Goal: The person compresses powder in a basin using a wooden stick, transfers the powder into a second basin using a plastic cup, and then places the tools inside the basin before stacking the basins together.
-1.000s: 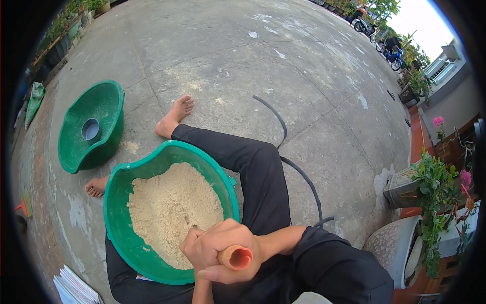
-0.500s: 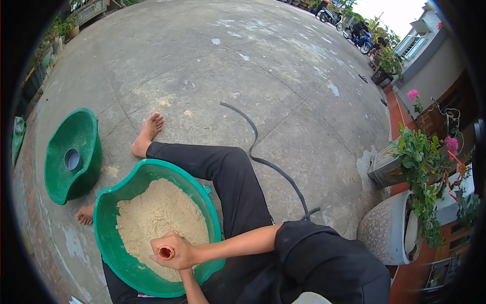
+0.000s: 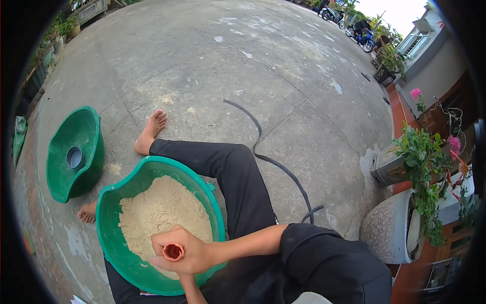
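A green plastic tub (image 3: 112,243) with a scooped rim lies across my lap, holding a heap of pale, crumbly powder (image 3: 157,205). Over the powder, my right hand (image 3: 195,251) is closed round a reddish, hollow tube (image 3: 173,252), whose open end faces up at me. My left hand (image 3: 185,275) comes from below and meets the right one on the same tube; most of its fingers are hidden. The tube's lower end is out of sight behind my hands.
A second green tub (image 3: 91,167) with a grey round cup (image 3: 74,157) inside stands at left. A dark hose (image 3: 281,166) snakes over the concrete. Planters (image 3: 387,228) line the right side, and parked motorbikes (image 3: 362,38) stand far off.
My hands and the tube have risen towards the camera and shifted slightly right, so the tube's open end looks larger. The whole view has moved a little.
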Motion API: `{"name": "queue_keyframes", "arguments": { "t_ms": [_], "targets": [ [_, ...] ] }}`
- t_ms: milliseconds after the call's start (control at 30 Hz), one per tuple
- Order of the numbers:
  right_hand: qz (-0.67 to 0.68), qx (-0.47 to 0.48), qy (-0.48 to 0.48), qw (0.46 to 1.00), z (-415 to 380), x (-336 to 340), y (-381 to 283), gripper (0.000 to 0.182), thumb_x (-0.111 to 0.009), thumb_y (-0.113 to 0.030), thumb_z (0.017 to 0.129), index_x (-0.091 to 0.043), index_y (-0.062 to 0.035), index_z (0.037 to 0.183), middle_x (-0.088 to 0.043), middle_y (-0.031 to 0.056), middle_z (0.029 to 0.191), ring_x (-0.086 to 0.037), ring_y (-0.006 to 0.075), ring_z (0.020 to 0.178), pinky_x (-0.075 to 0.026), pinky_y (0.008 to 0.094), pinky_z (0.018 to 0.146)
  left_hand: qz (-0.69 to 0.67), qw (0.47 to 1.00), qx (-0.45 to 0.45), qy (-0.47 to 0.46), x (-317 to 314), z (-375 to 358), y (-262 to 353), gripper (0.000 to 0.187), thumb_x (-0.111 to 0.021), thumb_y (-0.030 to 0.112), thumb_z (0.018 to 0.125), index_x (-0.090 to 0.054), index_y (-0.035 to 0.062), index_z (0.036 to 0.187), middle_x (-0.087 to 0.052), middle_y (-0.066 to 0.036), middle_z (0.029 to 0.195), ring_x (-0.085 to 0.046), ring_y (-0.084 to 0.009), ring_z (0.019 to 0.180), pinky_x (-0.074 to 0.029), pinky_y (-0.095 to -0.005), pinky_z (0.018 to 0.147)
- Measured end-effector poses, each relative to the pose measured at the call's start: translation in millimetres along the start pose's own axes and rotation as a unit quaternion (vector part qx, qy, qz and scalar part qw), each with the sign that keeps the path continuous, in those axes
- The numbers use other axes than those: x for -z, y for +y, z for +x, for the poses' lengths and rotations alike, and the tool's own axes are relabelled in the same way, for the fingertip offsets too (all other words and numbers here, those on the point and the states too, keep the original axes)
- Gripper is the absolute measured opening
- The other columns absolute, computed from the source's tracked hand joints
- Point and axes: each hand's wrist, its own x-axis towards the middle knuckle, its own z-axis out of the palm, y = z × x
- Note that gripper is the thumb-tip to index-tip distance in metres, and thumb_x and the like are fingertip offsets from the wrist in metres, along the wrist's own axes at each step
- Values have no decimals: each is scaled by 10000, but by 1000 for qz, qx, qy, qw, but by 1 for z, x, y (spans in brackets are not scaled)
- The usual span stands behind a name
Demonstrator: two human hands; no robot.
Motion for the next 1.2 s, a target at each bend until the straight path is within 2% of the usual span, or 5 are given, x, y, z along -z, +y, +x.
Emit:
{"name": "queue_keyframes", "arguments": {
  "t_ms": [67, 367, 667, 1067, 1200],
  "targets": [
    [140, -174, 88, 971, 17, 10, 43, 303, -642, -109, 902, -432, -92, 683, -434, -37, 572, -392, 47, 516, -310, 255, 483, -70, 997, 31, 19, -6, 7, 5, 164, -630, 90, 840, -618, -39, 939, -666, -93, 872, -631, -163, 809, -489, -353, 709],
    [-50, 2, 24, 998, -25, -16, 85, 259, -689, -53, 812, -466, -54, 680, -473, 46, 639, -465, 183, 599, -374, 315, 583, -201, 964, -25, 175, -17, 19, -75, 347, -660, 82, 848, -539, -12, 1159, -611, -106, 1041, -598, -204, 986, -473, -358, 824],
    [-10, 181, -72, 981, -31, -31, 55, 225, -664, 16, 743, -462, -48, 666, -476, 91, 641, -493, 304, 591, -383, 393, 678, -108, 975, -32, 193, 22, 16, -3, 386, -642, 95, 867, -508, -21, 1210, -575, -124, 1132, -562, -213, 1061, -451, -365, 878],
    [-121, 154, -65, 978, 46, -66, 142, 239, -670, -155, 827, -456, -87, 747, -481, 76, 644, -493, 269, 640, -336, 383, 768, 41, 974, -47, 216, 75, 91, -150, 438, -618, 112, 891, -467, -33, 1277, -527, -147, 1255, -514, -226, 1160, -421, -376, 951],
    [-103, 70, -69, 990, 51, -69, 131, 229, -661, -162, 839, -468, -71, 754, -486, 103, 616, -525, 311, 586, -369, 407, 586, 57, 982, -19, 180, 74, 85, -174, 456, -609, 117, 899, -453, -37, 1299, -511, -154, 1295, -498, -230, 1193, -412, -379, 975]
  ]
}}
